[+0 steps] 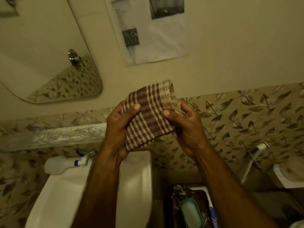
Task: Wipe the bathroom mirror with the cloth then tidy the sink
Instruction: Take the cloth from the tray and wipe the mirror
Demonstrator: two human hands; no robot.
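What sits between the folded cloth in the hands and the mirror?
Head view: only bare cream wall between the checked cloth and the mirror up left. Both hands hold the cloth.

basin rim: spray bottle (56,165) lies left | mirror (41,51) — seemingly unobstructed | sink (136,178) right rim bare

You face a plain cream wall (230,46) in dim, yellowish light. Below it runs a band of leaf-patterned tiles (246,120). A white paper sheet (156,38) with dark printed patches hangs on the wall. A mottled grey ledge (54,135) crosses the tiles at your left.
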